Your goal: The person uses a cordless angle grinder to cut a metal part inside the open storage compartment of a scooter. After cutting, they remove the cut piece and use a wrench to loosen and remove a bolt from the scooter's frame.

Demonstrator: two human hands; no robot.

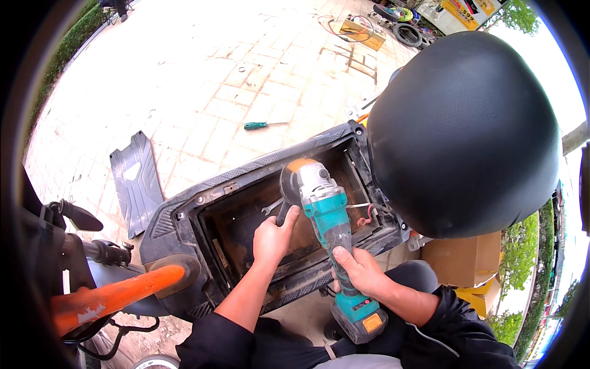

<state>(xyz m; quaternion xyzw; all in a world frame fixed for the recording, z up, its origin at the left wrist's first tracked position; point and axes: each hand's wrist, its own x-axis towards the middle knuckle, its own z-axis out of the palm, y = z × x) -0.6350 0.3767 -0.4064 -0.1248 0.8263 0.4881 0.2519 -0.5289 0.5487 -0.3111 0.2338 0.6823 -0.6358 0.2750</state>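
Note:
A teal and grey cordless angle grinder [329, 218] is held over the open battery compartment [212, 237] of a scooter-like vehicle. Its round guard points toward the far side, and the battery end hangs near my lap. My right hand [365, 273] wraps around the grinder's body just above the battery. With my left hand [271, 240] I grip the short black side handle [284, 213], thumb lying along it. An open-end wrench [270, 207] shows beside that handle, inside the compartment; part of it is hidden. Red and pale wires [367, 215] stick out at the compartment's right end.
A large black seat [464, 135] rises at the right, with a cardboard box [458, 255] below it. An orange bar [120, 298] crosses at the lower left. On the paving lie a green-handled screwdriver [257, 125] and a grey floor panel [136, 184]. Tyres [407, 35] lie far back.

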